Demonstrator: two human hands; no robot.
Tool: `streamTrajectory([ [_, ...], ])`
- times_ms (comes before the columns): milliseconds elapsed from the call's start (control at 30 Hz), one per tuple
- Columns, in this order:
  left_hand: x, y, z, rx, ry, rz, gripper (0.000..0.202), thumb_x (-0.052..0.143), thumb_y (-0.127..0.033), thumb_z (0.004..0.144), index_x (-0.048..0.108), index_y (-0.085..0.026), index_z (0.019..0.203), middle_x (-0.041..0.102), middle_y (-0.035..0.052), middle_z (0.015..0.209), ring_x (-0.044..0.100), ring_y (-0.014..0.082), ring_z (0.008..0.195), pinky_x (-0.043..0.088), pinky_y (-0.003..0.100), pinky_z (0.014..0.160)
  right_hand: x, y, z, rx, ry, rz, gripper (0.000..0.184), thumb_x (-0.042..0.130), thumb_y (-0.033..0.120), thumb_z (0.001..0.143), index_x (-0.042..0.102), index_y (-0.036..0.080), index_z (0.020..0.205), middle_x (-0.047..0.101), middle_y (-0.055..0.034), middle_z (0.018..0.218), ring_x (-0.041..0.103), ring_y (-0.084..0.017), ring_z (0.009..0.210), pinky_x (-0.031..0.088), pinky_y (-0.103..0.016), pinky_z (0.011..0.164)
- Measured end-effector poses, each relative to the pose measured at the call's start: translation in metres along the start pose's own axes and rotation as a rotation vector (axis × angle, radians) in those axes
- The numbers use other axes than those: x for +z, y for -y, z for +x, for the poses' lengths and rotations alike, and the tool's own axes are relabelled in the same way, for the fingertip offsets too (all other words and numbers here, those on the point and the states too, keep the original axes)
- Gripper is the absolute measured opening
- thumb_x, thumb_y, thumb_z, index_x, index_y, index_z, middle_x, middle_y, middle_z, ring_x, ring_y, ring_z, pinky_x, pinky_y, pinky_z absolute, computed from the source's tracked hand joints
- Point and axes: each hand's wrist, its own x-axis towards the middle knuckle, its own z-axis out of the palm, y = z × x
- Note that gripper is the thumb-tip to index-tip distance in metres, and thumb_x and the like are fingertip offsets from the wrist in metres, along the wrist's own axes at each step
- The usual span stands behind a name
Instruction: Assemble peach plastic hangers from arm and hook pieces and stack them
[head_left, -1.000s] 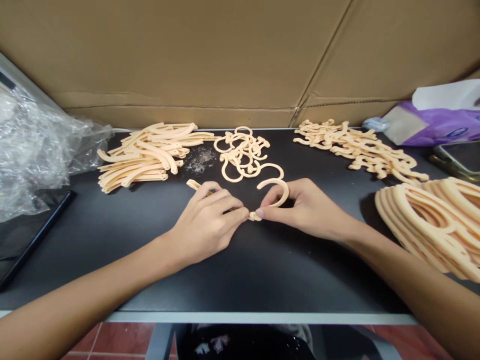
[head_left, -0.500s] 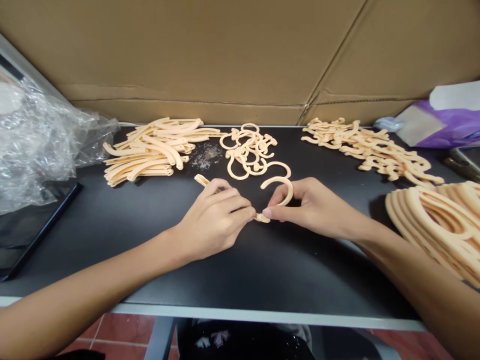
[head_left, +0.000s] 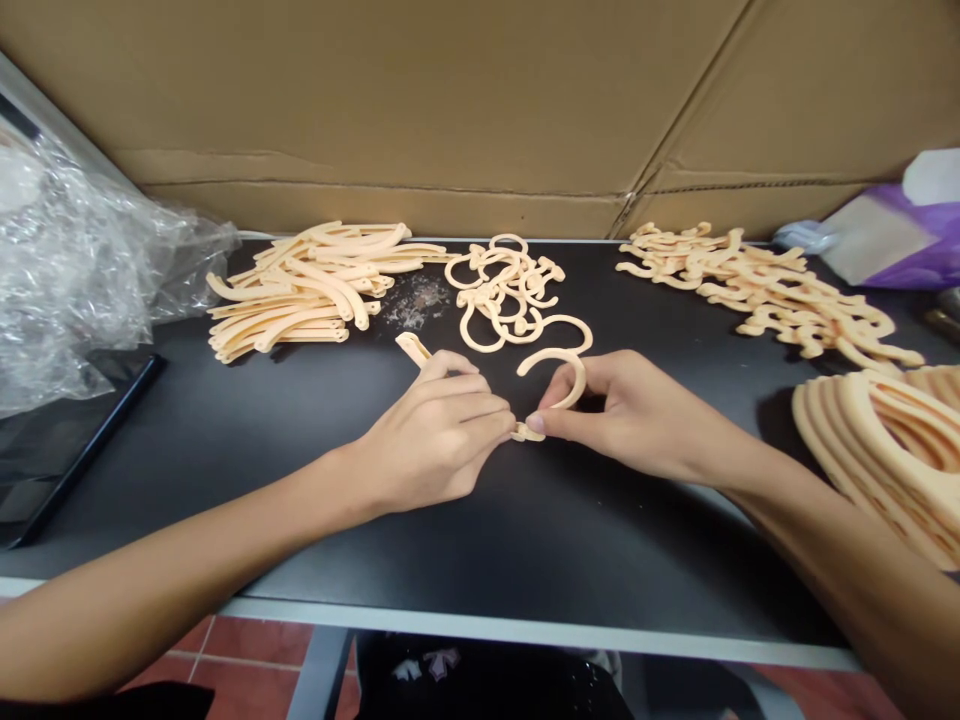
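Observation:
My left hand (head_left: 450, 430) is closed around a peach-coloured plastic hanger arm (head_left: 411, 347), whose far end sticks out beyond the fingers at upper left. My right hand (head_left: 630, 412) pinches a curved hanger hook (head_left: 576, 376) of the same colour, its open curve facing left. Between the two hands, the hook's lower end meets the end of the arm by my fingertips; whether the pieces are joined I cannot tell. Just beyond lies a pile of similar hooks (head_left: 501, 300).
Hanger arms (head_left: 300, 300) lie heaped at back left, by clear plastic wrapping (head_left: 90, 270) and a dark flat device (head_left: 82, 440). Small wavy pieces (head_left: 757, 285) lie at back right; larger looped frames (head_left: 862, 440) are stacked nearer. Cardboard (head_left: 375, 90) stands behind the black table (head_left: 465, 560).
The camera view has shifted slightly, so the piles sit a little higher in view. Both hands keep their grip; the hook has tilted slightly to the left at the joint.

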Motion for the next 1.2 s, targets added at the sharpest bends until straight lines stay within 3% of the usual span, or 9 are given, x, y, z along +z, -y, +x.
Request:
streamTrajectory([
  [167, 0.002, 0.001, 0.0, 0.01, -0.025, -0.002, 0.02, 0.054, -0.011, 0.096, 0.067, -0.017, 0.081, 0.076, 0.0012, 0.079, 0.063, 0.0139, 0.071, 0.046, 0.035, 0.087, 0.006, 0.0, -0.003, -0.01, -0.039, -0.041, 0.016, 0.07, 0.032, 0.077, 0.068, 0.021, 0.066, 0.072, -0.001, 0.067, 0.063, -0.017, 0.064, 0.043, -0.027, 0.055],
  [800, -0.001, -0.004, -0.002, -0.158, -0.052, -0.141, 0.017, 0.059, -0.014, 0.095, 0.069, -0.017, 0.082, 0.075, -0.0005, 0.077, 0.062, 0.0123, 0.067, 0.044, 0.035, 0.082, 0.01, -0.007, -0.006, -0.148, -0.094, -0.104, 0.019, 0.066, 0.034, 0.083, 0.068, 0.02, 0.069, 0.072, -0.0003, 0.068, 0.063, -0.015, 0.063, 0.042, -0.026, 0.058],
  [1000, 0.001, -0.004, -0.002, -0.17, -0.078, -0.064, 0.011, 0.058, -0.014, 0.095, 0.068, -0.017, 0.092, 0.076, 0.0004, 0.081, 0.065, 0.0132, 0.071, 0.045, 0.035, 0.081, 0.013, -0.012, -0.003, -0.157, -0.155, 0.007, 0.017, 0.07, 0.031, 0.081, 0.069, 0.02, 0.069, 0.074, -0.0003, 0.071, 0.064, -0.015, 0.066, 0.045, -0.026, 0.063],
  [1200, 0.001, -0.004, -0.002, -0.25, -0.074, -0.069, 0.011, 0.056, -0.019, 0.097, 0.066, -0.016, 0.099, 0.075, 0.0032, 0.087, 0.064, 0.0155, 0.072, 0.046, 0.031, 0.068, 0.014, -0.01, 0.0, -0.144, -0.245, 0.204, 0.021, 0.078, 0.037, 0.076, 0.07, 0.019, 0.067, 0.073, -0.0012, 0.07, 0.063, -0.015, 0.067, 0.047, -0.027, 0.063],
])
